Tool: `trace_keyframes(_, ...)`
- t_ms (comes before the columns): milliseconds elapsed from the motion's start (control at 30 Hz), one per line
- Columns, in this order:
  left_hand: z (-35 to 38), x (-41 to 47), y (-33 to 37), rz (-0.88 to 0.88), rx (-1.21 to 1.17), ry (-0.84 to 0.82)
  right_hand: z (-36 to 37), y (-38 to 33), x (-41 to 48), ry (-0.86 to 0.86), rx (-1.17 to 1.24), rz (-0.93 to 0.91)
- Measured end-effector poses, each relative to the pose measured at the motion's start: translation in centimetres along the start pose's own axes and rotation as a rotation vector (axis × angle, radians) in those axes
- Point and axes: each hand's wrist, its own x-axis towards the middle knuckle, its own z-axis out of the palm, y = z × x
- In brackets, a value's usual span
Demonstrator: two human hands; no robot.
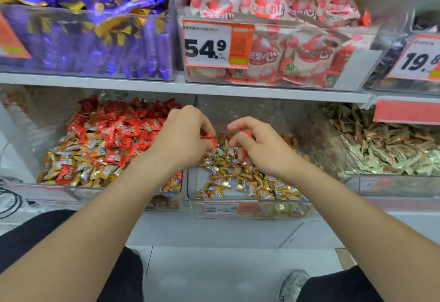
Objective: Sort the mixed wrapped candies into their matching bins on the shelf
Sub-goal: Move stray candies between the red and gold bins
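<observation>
So both hands are right over the gold-candy bin [197, 180], the middle one on the lower shelf. The left hand [183, 135] hangs above that bin's back-left corner, fingers curled in and pinching a red candy [207, 137]. What shows of the wrapper is a thin strip with its long axis running side to side, and its free end pokes out toward the bin's centre. The right hand [262, 151] is over the bin's middle, thumb and fingers clamped on a second red candy [246, 132]. That one's mostly buried in the fingers, so I can't tell which way it lies.

Below both hands, the gold candies [238, 178] lie heaped in the bin, pointing every which way. Just left of the gold-candy bin is the mixed bin [71, 189], with a red pile [128, 130] toward the back and gold ones in front. Just right of it is a bin of pale green wrappers [392, 151]. Up above it, on the next shelf, there's a 54.9 price tag [209, 44].
</observation>
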Motion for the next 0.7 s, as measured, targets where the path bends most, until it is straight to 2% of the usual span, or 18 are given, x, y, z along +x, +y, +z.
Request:
trace_keyframes(133, -2.9, -0.6, -2.7, -0.100, -0.049, 0.003, 2.6, -3.1, -0.7, 0.057, -0.216, -0.128)
trace_keyframes(233, -4.8, -0.7, -5.4, -0.156, -0.063, 0.021, 6.1, -5.7, -1.1, -0.027, -0.248, -0.221)
trace_keyframes(333, -6.2, 0.0, -8.2, -0.190, 0.069, 0.007, 8.9, -7.3, -0.4, -0.081, -0.287, -0.322)
trace_keyframes(467, -6.8, 1.1, -10.5, -0.276, 0.406, -0.169, 11.2, -7.6, 2.5, -0.082, -0.513, -0.423)
trace_keyframes(567, -5.7, 1.5, -12.1, -0.337, 0.416, -0.322, 12.0, -7.5, 5.4, -0.008, -0.473, -0.404)
trace_keyframes(700, -4.8, 2.7, -13.7, -0.277, 0.384, -0.339, 12.9, -7.2, 8.0, -0.079, -0.624, -0.393)
